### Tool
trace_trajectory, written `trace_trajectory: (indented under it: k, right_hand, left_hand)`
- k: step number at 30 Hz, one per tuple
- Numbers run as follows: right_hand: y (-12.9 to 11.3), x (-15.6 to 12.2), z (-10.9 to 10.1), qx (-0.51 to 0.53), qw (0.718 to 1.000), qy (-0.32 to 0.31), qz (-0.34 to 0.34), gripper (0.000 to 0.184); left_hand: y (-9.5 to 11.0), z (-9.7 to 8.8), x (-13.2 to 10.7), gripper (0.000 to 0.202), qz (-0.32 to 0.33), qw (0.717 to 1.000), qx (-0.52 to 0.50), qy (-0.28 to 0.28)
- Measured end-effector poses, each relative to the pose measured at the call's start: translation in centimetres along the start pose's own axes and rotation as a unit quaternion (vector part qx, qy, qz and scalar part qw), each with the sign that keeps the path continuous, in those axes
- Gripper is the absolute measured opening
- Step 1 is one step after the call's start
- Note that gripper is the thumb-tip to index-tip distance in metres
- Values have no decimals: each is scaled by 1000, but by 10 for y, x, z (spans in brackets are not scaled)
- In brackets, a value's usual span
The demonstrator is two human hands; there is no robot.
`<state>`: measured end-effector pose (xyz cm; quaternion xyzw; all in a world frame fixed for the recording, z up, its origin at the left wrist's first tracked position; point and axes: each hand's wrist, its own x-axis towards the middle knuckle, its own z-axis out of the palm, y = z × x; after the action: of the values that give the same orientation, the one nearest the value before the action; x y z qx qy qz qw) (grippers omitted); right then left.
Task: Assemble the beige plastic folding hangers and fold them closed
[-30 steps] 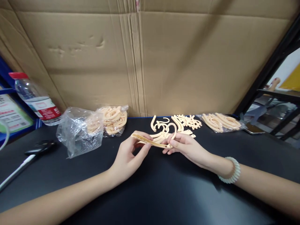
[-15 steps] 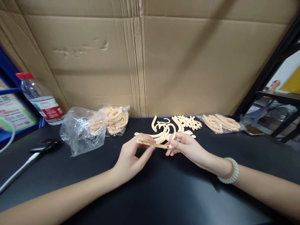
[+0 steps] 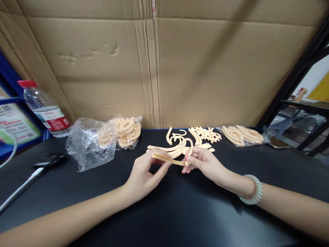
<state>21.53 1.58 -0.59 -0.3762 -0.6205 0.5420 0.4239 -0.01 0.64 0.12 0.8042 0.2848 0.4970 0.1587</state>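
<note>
My left hand (image 3: 142,173) pinches a beige plastic hanger arm (image 3: 162,157) between thumb and fingers, its hollow side facing me. At the arm's right end, my right hand (image 3: 207,164) grips a curved beige hanger hook (image 3: 191,145). The hook's base meets the end of the arm; whether the two are locked together I cannot tell. Just behind my hands lie several loose hanger arms (image 3: 164,148) and other hooks (image 3: 177,135), partly hidden by my fingers.
Small beige pieces (image 3: 209,134) are heaped at the back. Bagged hanger parts (image 3: 240,134) lie right, near a phone (image 3: 279,143). More bagged parts (image 3: 128,132), a crumpled plastic bag (image 3: 89,147), a bottle (image 3: 48,109) and a black charger (image 3: 48,160) with white cable stand left. Cardboard (image 3: 218,68) walls the back.
The held hook and the end of the arm have dipped slightly down and to the right. Both hands keep their grip; the things on the table stay where they were.
</note>
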Motion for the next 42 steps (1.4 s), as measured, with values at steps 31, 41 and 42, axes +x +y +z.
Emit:
trace_trajectory:
  k: [31, 41, 42]
  right_hand:
    - [2, -2, 4, -20, 999, 12, -23, 26]
    - [6, -2, 5, -34, 999, 16, -38, 21]
    - [5, -2, 5, -42, 998, 16, -41, 21]
  left_hand:
    - [-5, 5, -1, 11, -178, 970, -163, -35]
    - [-7, 8, -3, 13, -214, 962, -171, -14]
    - [-7, 8, -2, 14, -217, 961, -174, -11]
